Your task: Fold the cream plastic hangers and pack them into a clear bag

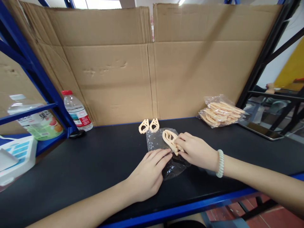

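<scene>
My right hand (198,151) pinches a cream looped plastic piece (169,136), with wavy strips inside its oval outline, at its lower end. Beneath this piece a clear plastic bag (154,144) is spread on the black tabletop. My left hand (149,174) has its fingers closed together on the bag, the fingertips close to the piece; its thumb is hidden. Just beyond the bag's far edge lie two small cream plastic pieces (143,126) side by side, each with a ring-shaped opening.
Filled clear bags of cream plastic pieces (220,112) are piled at the back right. A red-capped bottle (77,110) stands back left, near a larger bottle (35,118) and a white device with blue keys (17,155). A cardboard wall (106,72) closes off the back.
</scene>
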Action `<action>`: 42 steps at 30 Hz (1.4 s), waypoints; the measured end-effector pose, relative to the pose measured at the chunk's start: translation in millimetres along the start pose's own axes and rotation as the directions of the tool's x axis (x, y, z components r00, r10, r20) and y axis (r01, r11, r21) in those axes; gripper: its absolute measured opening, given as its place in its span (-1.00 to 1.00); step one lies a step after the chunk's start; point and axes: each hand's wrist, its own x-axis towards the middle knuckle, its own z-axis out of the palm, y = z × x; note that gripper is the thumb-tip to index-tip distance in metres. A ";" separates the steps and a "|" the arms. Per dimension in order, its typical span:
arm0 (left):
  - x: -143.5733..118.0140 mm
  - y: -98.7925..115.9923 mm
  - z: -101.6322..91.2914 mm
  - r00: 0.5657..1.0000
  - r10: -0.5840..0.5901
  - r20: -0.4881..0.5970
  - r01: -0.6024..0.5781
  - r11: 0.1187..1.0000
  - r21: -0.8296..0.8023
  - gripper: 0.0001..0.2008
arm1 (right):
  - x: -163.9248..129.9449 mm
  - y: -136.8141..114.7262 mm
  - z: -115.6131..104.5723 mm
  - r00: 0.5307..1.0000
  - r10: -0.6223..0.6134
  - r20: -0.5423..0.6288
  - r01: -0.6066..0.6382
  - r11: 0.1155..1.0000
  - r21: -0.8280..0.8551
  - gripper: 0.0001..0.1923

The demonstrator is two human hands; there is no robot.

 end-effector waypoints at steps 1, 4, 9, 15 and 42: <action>-0.1 -0.2 0.2 1.000 0.001 0.002 -0.001 1.000 0.002 -0.34 | -0.6 -0.1 -1.6 1.000 -0.018 -0.009 0.018 1.000 0.021 -0.82; -0.5 -0.7 0.3 1.000 -0.002 0.002 0.002 1.000 0.012 -0.36 | -0.1 2.2 -9.2 0.996 -0.085 -0.025 0.088 0.988 0.128 -0.71; 1.6 -1.0 -4.6 0.999 0.014 -0.045 -0.014 1.000 0.001 -0.49 | 32.5 25.0 -12.1 0.979 -0.171 -0.106 0.196 0.930 0.310 -0.65; 3.6 -1.2 -9.1 0.995 -0.044 -0.094 0.036 0.996 -0.077 -0.68 | 113.6 59.2 29.7 0.964 -0.268 0.002 0.266 0.960 0.089 -0.54; -12.0 27.9 -14.2 0.982 -0.184 0.039 0.182 0.982 0.044 -0.62 | 109.6 128.3 34.7 0.993 -0.031 -0.114 0.074 0.916 0.394 -0.75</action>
